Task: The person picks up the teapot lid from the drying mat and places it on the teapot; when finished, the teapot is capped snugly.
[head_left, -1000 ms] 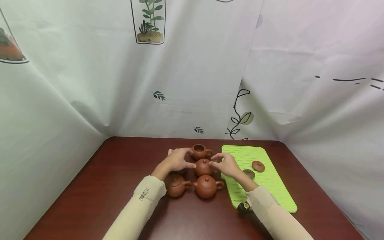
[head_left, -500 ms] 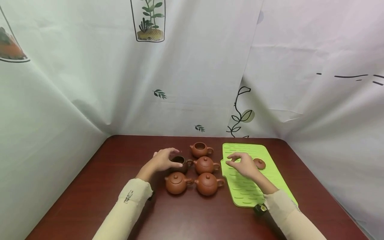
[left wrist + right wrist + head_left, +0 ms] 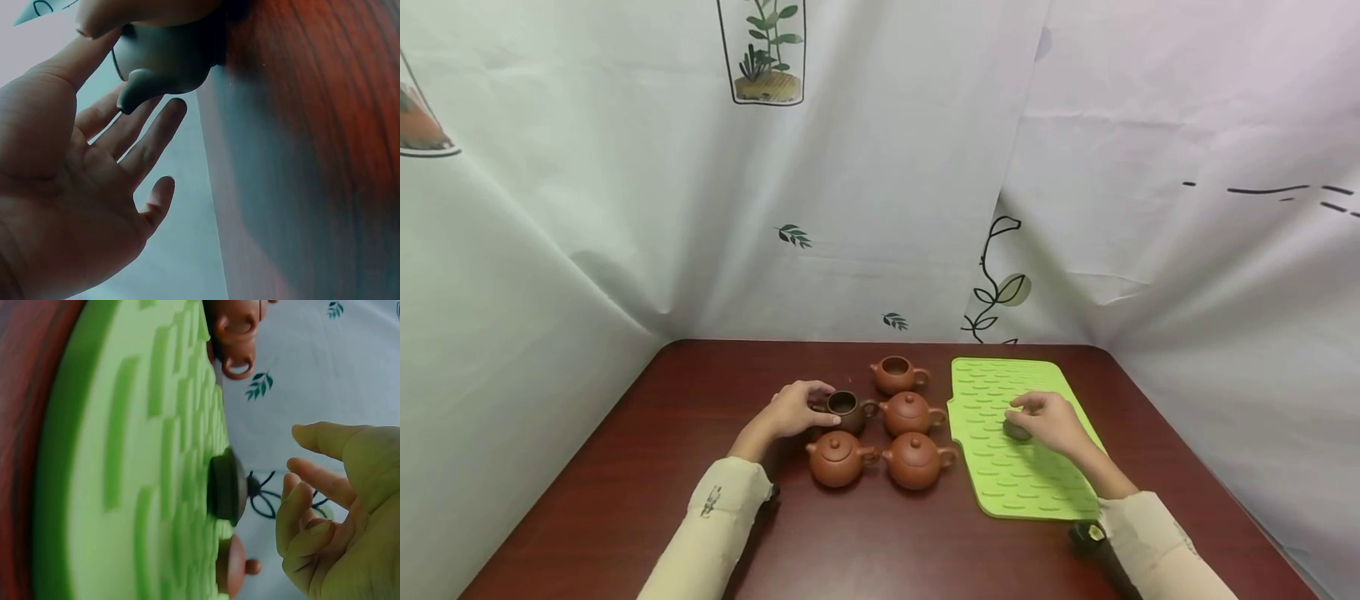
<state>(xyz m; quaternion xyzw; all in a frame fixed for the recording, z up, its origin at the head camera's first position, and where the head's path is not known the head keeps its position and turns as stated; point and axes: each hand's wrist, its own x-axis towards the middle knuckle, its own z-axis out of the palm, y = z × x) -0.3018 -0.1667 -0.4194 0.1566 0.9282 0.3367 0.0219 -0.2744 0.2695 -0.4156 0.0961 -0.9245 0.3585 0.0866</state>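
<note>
My left hand [image 3: 792, 410] is at the left side of a lidless dark brown teapot [image 3: 850, 414], its thumb and fingers spread around the spout side. In the left wrist view the fingers [image 3: 150, 147] reach out straight beside the dark teapot [image 3: 178, 53] and its spout [image 3: 139, 87]. Above the green mat [image 3: 1000, 483], my right hand [image 3: 1051, 421] hovers at a dark lid [image 3: 1017, 431]. The right wrist view shows thumb and fingers bent loosely, apart from the knob of the dark lid [image 3: 230, 487]. A reddish lid [image 3: 232, 569] lies beside it, hidden by the hand in the head view.
Three reddish teapots with lids stand close by: one front left [image 3: 837, 460], one front right [image 3: 915, 461], one in the middle [image 3: 907, 414]. Behind them is a lidless reddish teapot [image 3: 896, 375]. A white printed cloth [image 3: 880, 167] walls the dark red table [image 3: 700, 417].
Both hands have left the middle reddish teapot, which keeps its lid. My left hand went left to the dark teapot; my right hand went right, over the mat to the dark lid.
</note>
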